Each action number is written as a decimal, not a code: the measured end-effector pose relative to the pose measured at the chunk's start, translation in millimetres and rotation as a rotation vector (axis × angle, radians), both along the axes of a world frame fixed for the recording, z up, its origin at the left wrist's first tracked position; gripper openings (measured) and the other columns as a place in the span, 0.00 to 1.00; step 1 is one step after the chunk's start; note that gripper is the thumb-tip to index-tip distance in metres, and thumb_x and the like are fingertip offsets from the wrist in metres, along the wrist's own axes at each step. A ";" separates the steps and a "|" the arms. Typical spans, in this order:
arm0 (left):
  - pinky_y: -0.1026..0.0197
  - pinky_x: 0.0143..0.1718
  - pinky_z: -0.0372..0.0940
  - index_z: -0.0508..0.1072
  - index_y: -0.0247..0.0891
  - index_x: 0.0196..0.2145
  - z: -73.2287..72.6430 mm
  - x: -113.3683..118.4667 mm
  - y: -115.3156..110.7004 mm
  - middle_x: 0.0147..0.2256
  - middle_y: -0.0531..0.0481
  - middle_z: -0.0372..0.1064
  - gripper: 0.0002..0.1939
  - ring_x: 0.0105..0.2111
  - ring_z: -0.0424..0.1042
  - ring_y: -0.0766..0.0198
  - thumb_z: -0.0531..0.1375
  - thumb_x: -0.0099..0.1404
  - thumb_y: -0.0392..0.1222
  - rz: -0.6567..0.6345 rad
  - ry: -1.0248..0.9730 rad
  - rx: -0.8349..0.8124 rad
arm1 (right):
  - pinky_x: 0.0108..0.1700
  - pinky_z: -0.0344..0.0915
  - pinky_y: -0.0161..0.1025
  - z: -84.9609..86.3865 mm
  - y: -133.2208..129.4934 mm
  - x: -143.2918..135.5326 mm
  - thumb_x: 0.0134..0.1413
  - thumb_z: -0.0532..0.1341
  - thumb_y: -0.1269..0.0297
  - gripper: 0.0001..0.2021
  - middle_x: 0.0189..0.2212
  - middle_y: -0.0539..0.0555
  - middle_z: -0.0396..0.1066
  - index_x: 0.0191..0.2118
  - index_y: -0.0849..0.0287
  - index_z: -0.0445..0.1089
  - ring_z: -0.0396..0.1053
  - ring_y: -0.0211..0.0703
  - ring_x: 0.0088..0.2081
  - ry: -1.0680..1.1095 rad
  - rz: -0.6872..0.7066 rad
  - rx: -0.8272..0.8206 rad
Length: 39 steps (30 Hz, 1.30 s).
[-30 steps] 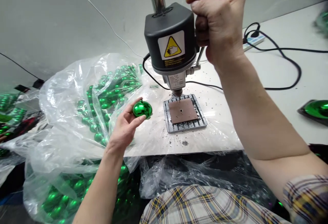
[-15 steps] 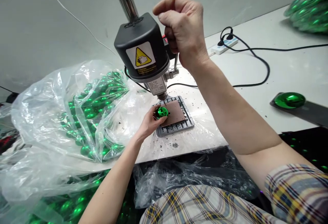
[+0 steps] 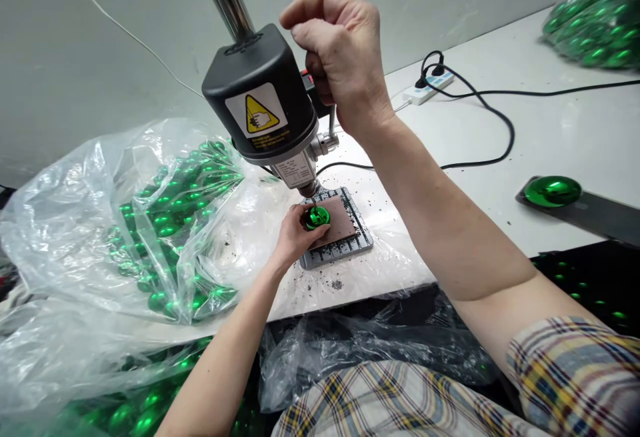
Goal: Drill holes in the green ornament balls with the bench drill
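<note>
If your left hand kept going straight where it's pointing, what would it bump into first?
Probably the drill chuck, just past the green ball the left hand holds. Depth is unclear, though: it might slide underneath, over the brown board.

The left hand's [image 3: 293, 232] fingers hold a green ball [image 3: 319, 218] on the brown board [image 3: 342, 218] beneath the drill [image 3: 260, 104], near the counter's [image 3: 480, 187] front edge, while the right hand [image 3: 345, 50] is curled around the lever [image 3: 332, 122]. Left of the drill lies a clear bag [image 3: 173, 214] of green balls; a power strip [image 3: 426, 92] sits toward the back edge.
</note>
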<state>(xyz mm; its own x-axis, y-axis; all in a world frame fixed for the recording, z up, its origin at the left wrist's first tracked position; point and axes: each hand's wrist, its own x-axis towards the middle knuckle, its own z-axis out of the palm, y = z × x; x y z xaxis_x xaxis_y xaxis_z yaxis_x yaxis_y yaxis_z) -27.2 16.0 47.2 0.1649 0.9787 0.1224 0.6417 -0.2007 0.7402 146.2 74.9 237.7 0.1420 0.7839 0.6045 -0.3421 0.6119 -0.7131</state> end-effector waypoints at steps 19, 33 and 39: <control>0.56 0.43 0.66 0.73 0.39 0.52 -29.3 7.5 -0.1 0.43 0.45 0.65 0.27 0.45 0.69 0.55 0.70 0.57 0.49 -0.032 -0.177 0.082 | 0.21 0.51 0.34 -23.6 -45.7 1.5 0.57 0.59 0.75 0.09 0.31 0.48 0.72 0.29 0.57 0.70 0.52 0.30 0.20 -0.039 -0.140 0.133; 0.56 0.43 0.66 0.71 0.38 0.53 -33.1 6.8 2.0 0.42 0.47 0.65 0.28 0.42 0.68 0.57 0.70 0.57 0.48 -0.041 -0.143 0.114 | 0.16 0.47 0.37 -86.5 -49.8 9.0 0.60 0.62 0.66 0.05 0.28 0.46 0.72 0.38 0.48 0.76 0.52 0.30 0.16 -0.046 -0.253 0.416; 0.57 0.43 0.65 0.71 0.38 0.52 -29.0 7.8 0.5 0.41 0.48 0.64 0.27 0.42 0.68 0.58 0.71 0.57 0.46 -0.041 -0.124 0.134 | 0.17 0.59 0.37 -104.3 -44.6 11.8 0.55 0.63 0.75 0.17 0.28 0.45 0.76 0.45 0.45 0.78 0.60 0.33 0.16 -0.044 -0.320 0.617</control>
<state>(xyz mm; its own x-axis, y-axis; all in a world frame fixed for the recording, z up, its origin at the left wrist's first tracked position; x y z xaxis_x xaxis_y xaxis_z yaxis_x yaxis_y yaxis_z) -19.4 16.5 18.2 0.1799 0.9450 0.2731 0.5366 -0.3270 0.7779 158.0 30.2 133.5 0.2737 0.2187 0.9366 -0.0562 0.9758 -0.2114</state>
